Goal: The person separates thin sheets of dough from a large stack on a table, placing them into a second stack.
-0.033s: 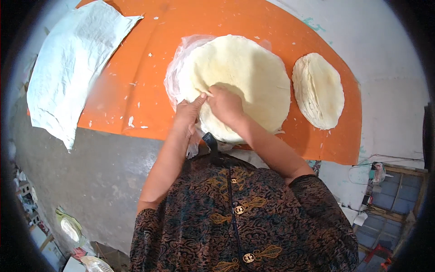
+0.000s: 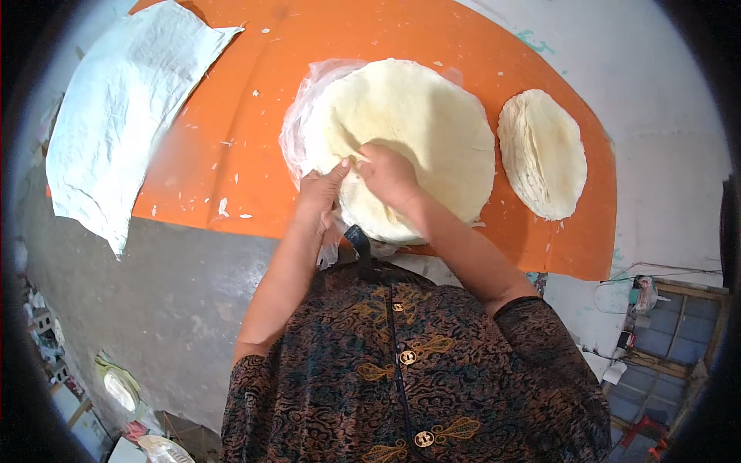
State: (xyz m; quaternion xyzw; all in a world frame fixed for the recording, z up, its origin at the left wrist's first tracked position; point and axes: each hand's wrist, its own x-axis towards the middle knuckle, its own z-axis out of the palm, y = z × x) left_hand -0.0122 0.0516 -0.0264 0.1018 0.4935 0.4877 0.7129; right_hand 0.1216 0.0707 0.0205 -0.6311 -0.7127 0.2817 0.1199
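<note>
A large round pile of thin, pale flatbreads [image 2: 432, 123] lies in the middle of the orange table. Clear plastic [image 2: 301, 116] spreads out from under its left side. My left hand [image 2: 318, 197] pinches the flatbread at the pile's left front, thumb and fingers pressed together. Close beside it, my right hand [image 2: 392, 179] has its fingers closed on the same top flatbread, which puckers and lifts slightly between the two hands. The fingertips of both hands are partly hidden.
Folded flatbreads form a smaller stack [image 2: 552, 154] at the right. A white cloth [image 2: 116, 116] hangs over the left edge of the orange table [image 2: 255, 154], where small white scraps lie scattered. Beyond the right edge stands a pale wall [image 2: 656, 177].
My right hand has shifted slightly to the right, away from my left hand. The left hand stays where it was.
</note>
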